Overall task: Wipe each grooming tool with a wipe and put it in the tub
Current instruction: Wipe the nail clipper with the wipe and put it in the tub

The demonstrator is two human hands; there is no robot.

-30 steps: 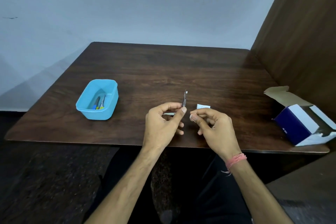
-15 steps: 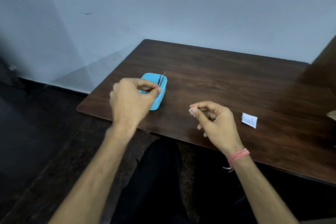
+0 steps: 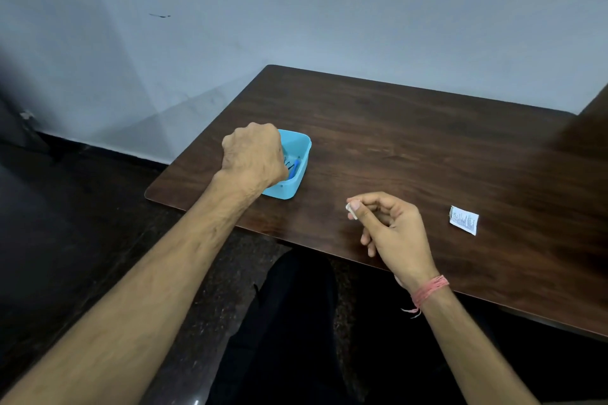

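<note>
A small blue tub (image 3: 301, 174) stands near the left front corner of the dark wooden table (image 3: 411, 148). My left hand (image 3: 253, 154) reaches down into it with fingers curled, and its back hides the fingertips and the thin metal tool it carried. A blue-handled tool (image 3: 295, 168) and other thin tools lie inside the tub. To the right, my right hand (image 3: 391, 230) hovers over the table's front edge and pinches a small white wipe (image 3: 349, 210) between thumb and forefinger.
A torn white wipe sachet (image 3: 464, 224) lies flat on the table to the right of my right hand. A pale wall runs behind the table. Dark floor and my legs lie below the front edge.
My left hand carried the metal tool left from the table's middle and lowered into the tub. My right hand stayed put with the wipe. The view swung left, so the box is out of sight.
</note>
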